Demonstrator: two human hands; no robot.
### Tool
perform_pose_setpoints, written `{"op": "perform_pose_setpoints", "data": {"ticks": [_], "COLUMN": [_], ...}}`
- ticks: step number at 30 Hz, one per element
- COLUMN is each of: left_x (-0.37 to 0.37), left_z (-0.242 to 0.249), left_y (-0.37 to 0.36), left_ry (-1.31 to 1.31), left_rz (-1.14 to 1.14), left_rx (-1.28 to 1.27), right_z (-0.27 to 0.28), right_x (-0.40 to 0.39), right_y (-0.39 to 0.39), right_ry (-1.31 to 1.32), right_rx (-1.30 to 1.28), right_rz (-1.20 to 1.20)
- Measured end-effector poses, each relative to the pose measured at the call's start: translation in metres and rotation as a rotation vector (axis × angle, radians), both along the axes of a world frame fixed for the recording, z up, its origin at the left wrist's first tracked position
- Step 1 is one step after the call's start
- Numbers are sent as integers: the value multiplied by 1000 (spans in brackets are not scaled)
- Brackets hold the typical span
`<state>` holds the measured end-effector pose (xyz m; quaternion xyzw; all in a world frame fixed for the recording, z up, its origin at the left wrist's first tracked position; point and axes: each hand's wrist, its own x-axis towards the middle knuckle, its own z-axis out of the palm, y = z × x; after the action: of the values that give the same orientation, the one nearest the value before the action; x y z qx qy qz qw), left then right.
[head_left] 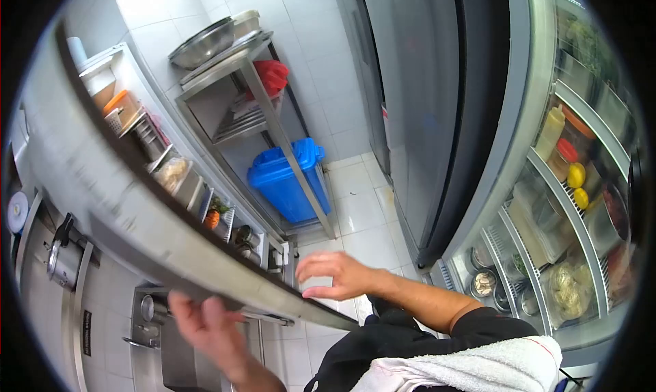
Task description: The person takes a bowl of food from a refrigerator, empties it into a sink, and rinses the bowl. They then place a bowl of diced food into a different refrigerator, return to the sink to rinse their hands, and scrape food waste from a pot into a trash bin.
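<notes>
A large pale door (160,214) with a dark edge runs slantwise from the upper left down to the bottom middle. My left hand (208,327), blurred by motion, is at the door's lower side with its fingers apart and nothing seen in them. On the other side of the door edge is my right hand (335,274), loosely bent, thumb and fingers apart and holding nothing. Beyond the door stands a refrigerator with stocked shelves (171,163), including an orange-lidded container (121,108) and a bag of food (172,174).
To the right, an open refrigerator (581,101) holds bottles, lemons (576,175) and bagged food. A grey door (424,105) stands beside it. Behind are a metal rack (219,77) with bowls and a blue bin (287,183). A sink (181,358) lies lower left; a towel (471,365) drapes near me.
</notes>
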<state>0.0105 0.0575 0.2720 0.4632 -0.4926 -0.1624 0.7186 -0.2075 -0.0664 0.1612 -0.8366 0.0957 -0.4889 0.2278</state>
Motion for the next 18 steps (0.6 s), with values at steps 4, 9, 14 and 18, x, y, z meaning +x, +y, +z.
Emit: {"op": "perform_pose_setpoints", "data": {"ticks": [4, 9, 14, 18], "left_x": [16, 74, 73, 101], "left_z": [7, -29, -31, -41], "left_y": [40, 114, 130, 132], "left_ry": [324, 315, 162, -27], "left_rz": [-33, -127, 84, -100], "left_rx": [-153, -532, -499, -462], "right_z": [17, 70, 94, 124], "right_x": [-67, -163, -247, -290], "right_y": [-33, -57, -106, -151], "right_ry": [-189, -173, -157, -57], "right_rx": [334, -47, -606, -859], "right_rz": [-261, -1129, -1616, -1728]}}
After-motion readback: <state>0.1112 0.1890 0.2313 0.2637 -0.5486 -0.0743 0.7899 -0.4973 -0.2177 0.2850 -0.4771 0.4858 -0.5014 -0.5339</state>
